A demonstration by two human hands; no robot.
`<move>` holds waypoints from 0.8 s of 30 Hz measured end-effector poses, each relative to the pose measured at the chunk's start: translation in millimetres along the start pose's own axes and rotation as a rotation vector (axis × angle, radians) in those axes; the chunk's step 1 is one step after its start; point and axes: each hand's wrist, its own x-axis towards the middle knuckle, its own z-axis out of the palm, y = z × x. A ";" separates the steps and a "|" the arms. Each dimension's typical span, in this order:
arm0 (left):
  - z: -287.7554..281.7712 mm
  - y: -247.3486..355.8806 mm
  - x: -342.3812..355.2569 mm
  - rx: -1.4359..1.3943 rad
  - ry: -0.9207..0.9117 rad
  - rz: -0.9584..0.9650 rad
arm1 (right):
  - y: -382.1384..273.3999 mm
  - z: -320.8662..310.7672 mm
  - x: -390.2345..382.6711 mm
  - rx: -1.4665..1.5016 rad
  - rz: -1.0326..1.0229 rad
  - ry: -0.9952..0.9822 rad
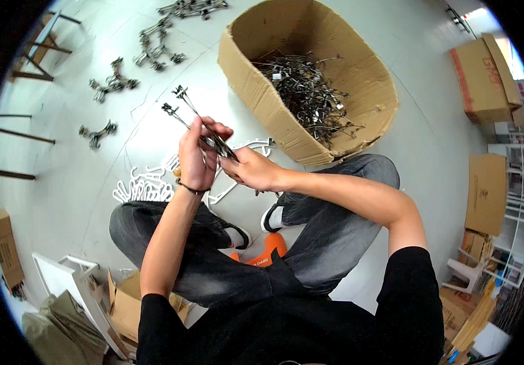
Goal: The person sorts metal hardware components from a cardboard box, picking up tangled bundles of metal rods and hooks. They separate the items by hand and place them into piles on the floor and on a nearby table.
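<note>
Both hands are together in front of my knees on a small bunch of thin dark metal rods with little clips at their far ends. My left hand is closed round the rods from the left, its fingertips behind them. From the right, my right hand pinches their near ends. The clip ends stick out up and to the left, fanned apart. A pile of white plastic hangers lies on the floor beyond my left knee. Ahead on the right stands a large open cardboard box holding a tangle of similar clip rods.
Several bundles of clip rods lie on the floor at the far left. I sit low over an orange seat. Cardboard boxes and white shelving line the right side. Dark furniture legs reach in from the left.
</note>
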 end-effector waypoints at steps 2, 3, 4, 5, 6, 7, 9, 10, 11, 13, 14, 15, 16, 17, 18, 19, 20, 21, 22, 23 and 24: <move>3.6 -9.3 -13.0 -0.074 -0.087 -0.123 | -8.8 -3.4 2.5 0.001 -0.115 0.087; -6.6 -16.0 -8.4 -0.154 -0.147 -0.141 | -12.5 -4.8 0.4 -0.041 -0.096 0.079; -15.7 -15.9 -4.5 -0.167 -0.194 -0.156 | -19.5 -4.6 -3.8 -0.083 -0.075 0.067; -19.0 -14.3 -0.7 -0.180 -0.241 -0.172 | -26.4 -6.3 -7.0 -0.124 -0.053 0.056; -19.9 -14.7 0.0 -0.245 -0.199 -0.187 | -35.0 -12.8 -8.1 -0.251 -0.001 -0.034; -16.5 -9.9 -0.4 -0.270 -0.195 -0.152 | -31.9 -23.3 -1.3 -0.595 -0.048 -0.092; -31.4 5.0 9.0 -0.453 -0.175 -0.143 | -51.9 -60.6 -7.1 -0.584 -0.128 0.070; -45.2 15.6 11.2 -0.484 -0.216 -0.143 | -79.5 -87.6 -12.4 -0.475 -0.051 0.202; -41.2 19.5 13.8 -0.530 -0.243 -0.133 | -49.9 -143.9 -3.6 -0.283 -0.135 0.357; -48.6 25.8 18.7 -0.525 -0.287 -0.138 | -39.7 -223.1 -11.6 -0.525 0.052 0.735; -52.8 24.0 20.8 -0.502 -0.299 -0.115 | -18.0 -257.7 -11.8 -0.861 0.278 0.706; -51.1 24.1 20.6 -0.473 -0.279 -0.105 | 15.2 -272.8 -8.8 -0.972 0.410 0.685; -47.5 20.3 21.3 -0.448 -0.265 -0.107 | 51.4 -284.5 -10.2 -0.787 0.570 0.476; -50.3 21.9 17.1 -0.414 -0.229 -0.088 | 69.4 -263.1 0.9 -0.663 0.664 0.393; -48.6 20.8 14.4 -0.343 -0.183 -0.063 | 96.6 -242.7 8.9 -0.541 0.782 0.368; -38.3 17.1 15.6 -0.335 -0.197 -0.103 | 156.9 -247.5 7.4 -0.637 0.784 0.308; -40.6 20.0 14.6 -0.310 -0.176 -0.108 | 172.9 -220.8 20.0 -0.737 0.682 0.147; -33.5 19.9 17.6 -0.297 -0.184 -0.135 | 197.5 -233.0 22.2 -0.773 0.677 0.259; -28.5 16.7 22.1 -0.322 -0.231 -0.174 | 223.2 -247.5 19.8 -0.808 0.678 0.378; -25.3 10.5 27.6 -0.319 -0.248 -0.200 | 248.1 -264.3 11.0 -0.841 0.687 0.504; -61.2 27.7 11.7 -0.261 -0.137 -0.110 | 147.9 -200.5 50.4 -0.026 0.694 0.525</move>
